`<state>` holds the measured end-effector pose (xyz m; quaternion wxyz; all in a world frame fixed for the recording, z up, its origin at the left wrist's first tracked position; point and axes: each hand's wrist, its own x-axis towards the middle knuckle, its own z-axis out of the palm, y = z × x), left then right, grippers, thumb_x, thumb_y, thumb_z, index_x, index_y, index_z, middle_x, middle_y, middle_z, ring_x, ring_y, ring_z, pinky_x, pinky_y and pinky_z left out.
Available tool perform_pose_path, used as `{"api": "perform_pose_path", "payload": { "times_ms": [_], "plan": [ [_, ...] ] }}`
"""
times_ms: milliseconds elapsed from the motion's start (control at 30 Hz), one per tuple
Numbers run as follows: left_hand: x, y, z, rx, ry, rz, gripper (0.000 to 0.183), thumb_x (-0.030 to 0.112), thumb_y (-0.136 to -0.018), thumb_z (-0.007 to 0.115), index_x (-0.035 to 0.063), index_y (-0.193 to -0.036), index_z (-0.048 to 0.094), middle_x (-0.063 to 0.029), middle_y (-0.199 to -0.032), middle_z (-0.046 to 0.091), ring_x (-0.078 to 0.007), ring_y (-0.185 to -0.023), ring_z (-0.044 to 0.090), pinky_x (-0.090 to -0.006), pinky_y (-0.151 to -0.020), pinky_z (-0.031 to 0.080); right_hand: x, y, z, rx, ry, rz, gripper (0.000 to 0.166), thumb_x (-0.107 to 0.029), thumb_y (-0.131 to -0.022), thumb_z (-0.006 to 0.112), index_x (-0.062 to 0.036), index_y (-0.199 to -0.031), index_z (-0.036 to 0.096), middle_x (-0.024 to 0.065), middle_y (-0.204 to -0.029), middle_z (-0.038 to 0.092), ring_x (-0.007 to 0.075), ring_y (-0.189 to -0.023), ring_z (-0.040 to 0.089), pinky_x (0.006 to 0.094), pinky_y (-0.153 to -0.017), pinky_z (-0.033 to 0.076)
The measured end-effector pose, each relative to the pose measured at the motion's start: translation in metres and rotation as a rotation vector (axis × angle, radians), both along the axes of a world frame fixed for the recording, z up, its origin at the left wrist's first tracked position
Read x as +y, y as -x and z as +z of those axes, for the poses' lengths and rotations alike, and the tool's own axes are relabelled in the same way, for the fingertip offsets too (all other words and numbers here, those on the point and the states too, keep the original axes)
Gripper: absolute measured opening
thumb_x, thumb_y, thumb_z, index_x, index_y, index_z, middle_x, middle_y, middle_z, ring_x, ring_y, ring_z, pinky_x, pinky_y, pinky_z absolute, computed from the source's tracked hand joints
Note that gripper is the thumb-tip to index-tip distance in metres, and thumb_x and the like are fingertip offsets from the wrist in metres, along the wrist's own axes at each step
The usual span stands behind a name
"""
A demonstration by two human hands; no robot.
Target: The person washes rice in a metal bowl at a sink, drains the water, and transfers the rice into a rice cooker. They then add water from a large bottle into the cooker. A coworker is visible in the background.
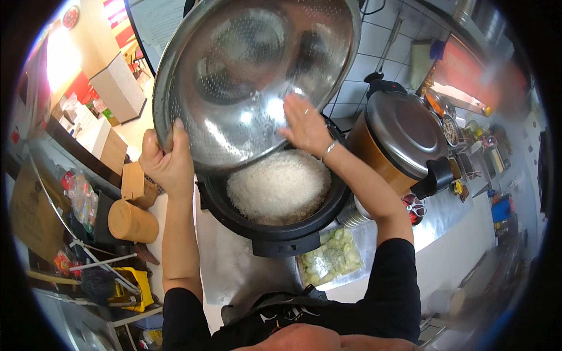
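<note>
A large perforated stainless-steel colander point(228, 131) is tilted steeply over an open rice cooker point(263, 230). My left hand point(166, 160) grips the colander's rim at the left, thumb on the inner side. Flat and outstretched, my right hand point(307, 127) is at the colander's lower right, holding nothing; whether its palm touches the metal cannot be told. A few white grains cling to the inner wall near its fingers. White rice point(281, 186) lies heaped in the cooker's pot, below the colander's lower edge. The colander hides the back of the cooker.
On the metal counter point(237, 272), a bag of pale green cut vegetables point(331, 256) lies before the cooker. A second, lidded rice cooker point(399, 131) stands right, with red-handled scissors point(414, 206) nearby. A ladle point(386, 52) hangs on the tiled wall. An orange-tan tub point(133, 221) is left.
</note>
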<state>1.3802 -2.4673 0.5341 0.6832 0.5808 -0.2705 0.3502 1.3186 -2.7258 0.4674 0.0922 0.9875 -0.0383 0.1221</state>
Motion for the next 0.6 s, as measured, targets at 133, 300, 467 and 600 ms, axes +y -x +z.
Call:
{"api": "perform_pose_path", "payload": {
  "times_ms": [133, 300, 467, 600],
  "plan": [
    [-0.001, -0.015, -0.008, 0.002, 0.012, -0.007, 0.028, 0.001, -0.078, 0.063, 0.0052, -0.062, 0.041, 0.0056, -0.056, 0.040, -0.0017, -0.054, 0.033, -0.0185, -0.048, 0.029, 0.035, 0.023, -0.023, -0.037, -0.331, 0.461, 0.062, -0.037, -0.089, 0.047, -0.0001, -0.136, 0.030, 0.0192, -0.143, 0.026, 0.0278, -0.133, 0.025, 0.0364, -0.109, 0.022],
    [-0.003, 0.006, 0.009, -0.022, 0.022, 0.014, 0.027, 0.001, -0.078, 0.064, 0.0054, -0.062, 0.042, 0.0055, -0.057, 0.043, -0.0016, -0.054, 0.034, -0.0184, -0.049, 0.030, 0.016, -0.032, -0.005, -0.556, -0.222, 0.302, 0.057, -0.037, -0.089, 0.046, 0.0030, -0.129, 0.039, 0.0188, -0.140, 0.032, 0.0308, -0.131, 0.028, 0.0395, -0.108, 0.023],
    [0.002, 0.006, 0.010, -0.026, 0.036, 0.022, 0.030, 0.001, -0.078, 0.065, 0.0058, -0.061, 0.041, 0.0059, -0.058, 0.044, -0.0012, -0.055, 0.034, -0.0178, -0.049, 0.031, 0.026, -0.008, -0.014, -0.177, -0.333, 0.481, 0.054, -0.031, -0.088, 0.048, -0.0005, -0.131, 0.038, 0.0169, -0.139, 0.035, 0.0298, -0.129, 0.033, 0.0385, -0.105, 0.029],
    [0.005, 0.004, 0.005, 0.029, 0.055, 0.001, 0.026, 0.001, -0.078, 0.065, 0.0043, -0.062, 0.044, 0.0063, -0.057, 0.042, -0.0010, -0.055, 0.034, -0.0171, -0.050, 0.031, 0.030, -0.015, 0.003, -0.386, -0.373, 0.397, 0.047, -0.026, -0.087, 0.050, -0.0010, -0.125, 0.044, 0.0145, -0.132, 0.044, 0.0274, -0.124, 0.039, 0.0373, -0.103, 0.033]
  ]
}}
